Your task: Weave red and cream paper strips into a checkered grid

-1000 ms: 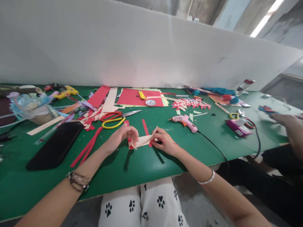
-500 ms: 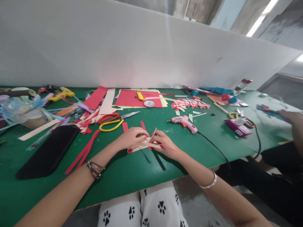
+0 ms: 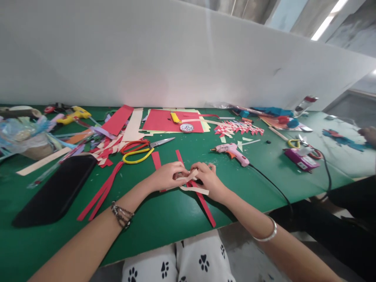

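Observation:
My left hand (image 3: 171,176) and my right hand (image 3: 209,179) meet over the green table near its front edge. Between their fingertips they pinch cream paper strips (image 3: 200,190) that cross red paper strips (image 3: 208,210). One red strip slants toward the table edge below my right hand. Another red strip (image 3: 156,159) sticks out beyond my left hand. The crossing itself is partly hidden by my fingers. Both hands are closed on the strips. Scissors with red and yellow handles (image 3: 138,155) lie beyond my left hand, and a pink glue gun (image 3: 231,151) lies beyond my right.
A black phone-like slab (image 3: 55,190) and long red strips (image 3: 102,192) lie to the left. Stacked red and yellow paper (image 3: 160,120) and woven red-and-white pieces (image 3: 239,128) are at the back. At right are a purple box (image 3: 301,159) and another person's hand (image 3: 368,135).
The red strip under my right hand now extends down toward the table edge, and a cream strip's end hangs forward. The other person's hand has drawn back to the right.

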Demonstrator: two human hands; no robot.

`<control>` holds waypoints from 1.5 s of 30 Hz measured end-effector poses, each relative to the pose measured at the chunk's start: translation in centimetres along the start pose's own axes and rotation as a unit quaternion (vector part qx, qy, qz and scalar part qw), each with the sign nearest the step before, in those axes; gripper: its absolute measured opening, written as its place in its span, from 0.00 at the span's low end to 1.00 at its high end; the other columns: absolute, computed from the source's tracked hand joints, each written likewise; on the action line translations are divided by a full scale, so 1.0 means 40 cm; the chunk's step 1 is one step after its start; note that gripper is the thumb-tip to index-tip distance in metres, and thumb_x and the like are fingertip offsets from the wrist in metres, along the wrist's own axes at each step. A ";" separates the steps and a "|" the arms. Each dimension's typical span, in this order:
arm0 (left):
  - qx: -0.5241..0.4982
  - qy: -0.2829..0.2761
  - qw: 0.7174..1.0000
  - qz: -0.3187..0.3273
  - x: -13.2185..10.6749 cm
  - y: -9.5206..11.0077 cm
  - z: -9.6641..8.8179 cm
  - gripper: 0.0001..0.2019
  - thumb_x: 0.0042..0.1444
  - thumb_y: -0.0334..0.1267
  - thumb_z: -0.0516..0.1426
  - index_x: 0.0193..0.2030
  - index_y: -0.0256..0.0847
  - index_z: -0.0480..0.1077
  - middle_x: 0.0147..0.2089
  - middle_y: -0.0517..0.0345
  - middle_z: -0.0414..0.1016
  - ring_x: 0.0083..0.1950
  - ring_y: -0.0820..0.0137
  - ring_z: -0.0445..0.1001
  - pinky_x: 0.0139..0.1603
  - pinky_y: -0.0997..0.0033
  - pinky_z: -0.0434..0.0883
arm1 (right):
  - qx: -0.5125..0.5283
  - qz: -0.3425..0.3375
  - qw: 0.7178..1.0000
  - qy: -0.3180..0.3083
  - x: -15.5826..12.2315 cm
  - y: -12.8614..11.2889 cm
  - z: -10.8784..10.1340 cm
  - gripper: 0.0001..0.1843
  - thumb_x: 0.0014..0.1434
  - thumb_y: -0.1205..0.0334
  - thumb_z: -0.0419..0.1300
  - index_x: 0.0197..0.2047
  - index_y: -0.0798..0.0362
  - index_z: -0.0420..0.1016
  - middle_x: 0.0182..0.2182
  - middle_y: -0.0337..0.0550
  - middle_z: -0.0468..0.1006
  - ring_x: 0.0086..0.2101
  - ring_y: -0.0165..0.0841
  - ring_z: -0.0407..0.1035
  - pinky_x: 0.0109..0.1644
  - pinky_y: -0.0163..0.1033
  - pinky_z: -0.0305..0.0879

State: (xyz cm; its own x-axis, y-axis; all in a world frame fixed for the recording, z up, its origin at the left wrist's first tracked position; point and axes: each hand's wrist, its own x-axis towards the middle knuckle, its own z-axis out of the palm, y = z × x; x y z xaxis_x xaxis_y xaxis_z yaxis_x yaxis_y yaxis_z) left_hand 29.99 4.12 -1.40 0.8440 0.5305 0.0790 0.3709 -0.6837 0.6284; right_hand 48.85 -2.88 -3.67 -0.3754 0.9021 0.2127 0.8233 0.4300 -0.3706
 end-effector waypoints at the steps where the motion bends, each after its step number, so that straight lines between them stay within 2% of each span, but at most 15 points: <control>1: -0.004 -0.002 1.000 0.000 -0.001 -0.001 0.001 0.14 0.56 0.46 0.51 0.37 0.39 0.73 0.35 0.56 0.67 0.28 0.75 0.63 0.29 0.76 0.62 | -0.004 -0.003 1.000 0.002 -0.001 0.000 0.000 0.10 0.56 0.70 0.55 0.41 0.49 0.70 0.45 0.44 0.68 0.44 0.36 0.61 0.44 0.43 0.44; 7: -0.024 -0.007 1.000 -0.010 -0.002 -0.005 0.004 0.09 0.53 0.40 0.53 0.33 0.39 0.72 0.38 0.56 0.67 0.29 0.75 0.64 0.31 0.75 0.63 | -0.023 0.003 1.000 0.017 0.006 -0.008 -0.009 0.07 0.54 0.68 0.58 0.37 0.50 0.70 0.41 0.43 0.70 0.40 0.36 0.60 0.39 0.41 0.43; 10: -0.025 -0.004 1.000 -0.012 -0.002 -0.003 0.003 0.07 0.51 0.38 0.53 0.31 0.40 0.71 0.37 0.57 0.68 0.28 0.75 0.64 0.30 0.75 0.63 | 0.003 0.014 1.000 0.015 0.012 -0.018 -0.022 0.07 0.54 0.68 0.56 0.38 0.50 0.69 0.38 0.42 0.72 0.39 0.36 0.61 0.38 0.40 0.43; 15: -0.035 -0.001 0.999 -0.003 -0.003 0.002 0.002 0.08 0.53 0.39 0.52 0.31 0.39 0.71 0.36 0.57 0.66 0.28 0.76 0.64 0.30 0.76 0.62 | 0.078 0.015 0.997 -0.023 0.018 -0.019 -0.048 0.19 0.51 0.77 0.50 0.44 0.49 0.64 0.41 0.40 0.74 0.42 0.35 0.65 0.41 0.38 0.46; 17: -0.042 -0.006 0.999 -0.006 -0.002 0.004 0.001 0.08 0.52 0.38 0.52 0.31 0.39 0.71 0.36 0.58 0.66 0.28 0.76 0.63 0.30 0.76 0.62 | 0.105 0.003 0.994 -0.040 0.026 -0.013 -0.061 0.22 0.49 0.80 0.48 0.44 0.50 0.64 0.40 0.40 0.75 0.40 0.33 0.67 0.41 0.37 0.47; 22: -0.032 0.005 0.998 -0.045 -0.001 0.010 0.001 0.06 0.49 0.37 0.52 0.34 0.40 0.66 0.31 0.61 0.65 0.29 0.74 0.62 0.29 0.77 0.61 | 0.164 -0.013 0.984 -0.070 0.060 -0.007 -0.097 0.18 0.50 0.78 0.49 0.41 0.51 0.67 0.30 0.35 0.77 0.31 0.29 0.68 0.38 0.34 0.51; 25: -0.034 0.011 0.997 -0.067 0.000 0.011 0.001 0.09 0.50 0.42 0.53 0.34 0.41 0.62 0.28 0.64 0.61 0.28 0.74 0.61 0.27 0.77 0.60 | 0.154 -0.022 0.986 -0.057 0.077 -0.018 -0.112 0.13 0.52 0.74 0.51 0.38 0.51 0.69 0.31 0.35 0.77 0.32 0.29 0.69 0.39 0.35 0.50; 28: -0.041 0.003 0.998 -0.056 0.001 0.006 0.003 0.10 0.51 0.45 0.52 0.29 0.40 0.61 0.28 0.63 0.59 0.27 0.74 0.60 0.26 0.77 0.59 | 0.147 -0.035 0.987 -0.060 0.089 -0.030 -0.120 0.09 0.53 0.72 0.53 0.36 0.52 0.70 0.32 0.36 0.78 0.36 0.31 0.70 0.43 0.37 0.50; 31: -0.040 -0.006 0.998 -0.046 0.001 -0.001 0.003 0.10 0.51 0.45 0.52 0.27 0.39 0.62 0.30 0.62 0.58 0.27 0.75 0.60 0.26 0.76 0.59 | 0.190 -0.068 0.975 -0.091 0.103 -0.028 -0.127 0.12 0.53 0.74 0.53 0.40 0.52 0.67 0.31 0.35 0.77 0.35 0.29 0.70 0.44 0.37 0.53; 33: -0.037 -0.012 0.998 -0.046 0.000 -0.003 0.001 0.11 0.51 0.44 0.53 0.26 0.39 0.61 0.29 0.62 0.58 0.26 0.75 0.59 0.26 0.76 0.59 | 0.235 -0.087 0.964 -0.087 0.115 -0.014 -0.132 0.13 0.53 0.74 0.52 0.42 0.52 0.64 0.31 0.35 0.75 0.33 0.28 0.69 0.42 0.35 0.57; 35: -0.040 -0.020 0.998 -0.039 0.000 -0.002 -0.003 0.11 0.52 0.43 0.53 0.25 0.39 0.60 0.29 0.62 0.58 0.26 0.75 0.59 0.26 0.76 0.59 | 0.253 -0.094 0.960 -0.072 0.125 0.007 -0.134 0.11 0.53 0.73 0.52 0.40 0.53 0.65 0.32 0.37 0.73 0.32 0.28 0.67 0.37 0.33 0.60; 37: -0.054 -0.027 0.998 -0.036 0.000 0.000 -0.009 0.10 0.52 0.42 0.53 0.24 0.39 0.59 0.29 0.62 0.58 0.27 0.75 0.59 0.26 0.77 0.58 | 0.234 -0.112 0.962 -0.085 0.131 0.030 -0.128 0.07 0.54 0.73 0.52 0.34 0.53 0.68 0.31 0.39 0.71 0.31 0.27 0.66 0.36 0.33 0.61; 39: -0.069 -0.033 0.996 -0.037 -0.001 0.002 -0.012 0.10 0.52 0.40 0.53 0.25 0.40 0.59 0.29 0.62 0.58 0.27 0.76 0.59 0.26 0.77 0.58 | 0.211 -0.146 0.959 -0.119 0.133 0.049 -0.114 0.09 0.57 0.71 0.51 0.33 0.53 0.72 0.33 0.41 0.70 0.32 0.28 0.65 0.37 0.33 0.62; 45: -0.061 -0.023 0.998 -0.018 -0.001 -0.005 -0.010 0.13 0.53 0.41 0.53 0.23 0.40 0.54 0.28 0.63 0.57 0.27 0.76 0.58 0.27 0.77 0.57 | 0.170 -0.236 0.943 -0.163 0.128 0.074 -0.068 0.12 0.60 0.66 0.52 0.42 0.50 0.75 0.38 0.45 0.71 0.40 0.31 0.64 0.44 0.35 0.63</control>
State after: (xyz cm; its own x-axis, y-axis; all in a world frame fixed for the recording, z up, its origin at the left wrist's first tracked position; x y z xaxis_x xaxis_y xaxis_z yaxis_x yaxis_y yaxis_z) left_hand 29.74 4.43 -1.20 0.8490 0.5281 0.0200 0.3541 -0.5966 0.7202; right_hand 50.52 2.91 -1.20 -0.8223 0.5468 0.1575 0.3689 0.7229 -0.5842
